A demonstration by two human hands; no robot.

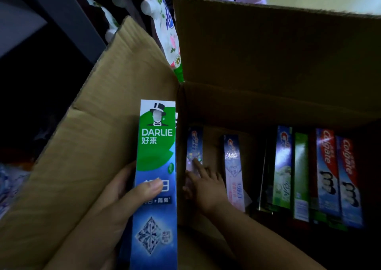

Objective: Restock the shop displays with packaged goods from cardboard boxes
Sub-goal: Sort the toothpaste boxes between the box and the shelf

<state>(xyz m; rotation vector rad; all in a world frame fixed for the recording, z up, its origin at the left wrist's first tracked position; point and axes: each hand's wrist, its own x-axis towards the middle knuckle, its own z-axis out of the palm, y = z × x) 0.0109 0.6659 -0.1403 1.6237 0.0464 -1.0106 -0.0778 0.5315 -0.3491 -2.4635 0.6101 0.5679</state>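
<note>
Green-and-blue carton: DARLIE toothpaste box [155, 177], left hand [123, 193] gripping it upright over the cardboard box [268, 53] flap.
Right hand [204, 184]: reaching inside, fingers extended, touching a Crest carton [194, 144].
Other labels: two Colgate cartons [338, 177] standing at right.
Behind: floral refill pouches [167, 26].

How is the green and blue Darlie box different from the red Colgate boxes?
The Darlie box is green and blue; the Colgate boxes are red and blue. The left hand holds the Darlie box outside the cardboard box; the Colgate boxes lie inside it, untouched. All are long, narrow cartons.
</note>
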